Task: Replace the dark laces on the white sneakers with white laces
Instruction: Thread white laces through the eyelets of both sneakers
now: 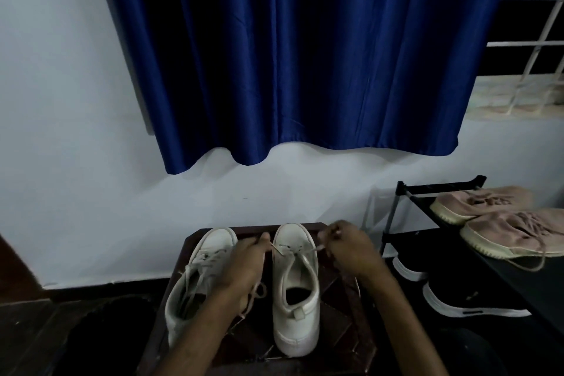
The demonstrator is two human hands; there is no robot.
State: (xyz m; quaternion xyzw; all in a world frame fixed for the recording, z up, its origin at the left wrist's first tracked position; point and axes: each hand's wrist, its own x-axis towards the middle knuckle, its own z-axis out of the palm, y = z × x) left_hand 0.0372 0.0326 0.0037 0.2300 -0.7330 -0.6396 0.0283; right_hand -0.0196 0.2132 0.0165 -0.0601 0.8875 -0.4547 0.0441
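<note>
Two white sneakers stand side by side on a small dark wooden table (341,308), toes pointing away from me. The left sneaker (195,284) is laced with a pale lace. The right sneaker (296,293) has a white lace (300,255) crossing its front eyelets. My left hand (247,259) sits between the two shoes and pinches one end of that lace. My right hand (348,247), just right of the shoe's toe, pinches the other end and holds it taut. No dark lace is clearly visible.
A black shoe rack (406,192) stands at the right, with two pink sneakers (500,223) on top and black sneakers (457,299) on a lower shelf. A blue curtain (290,55) hangs on the wall behind. The floor to the left is dark.
</note>
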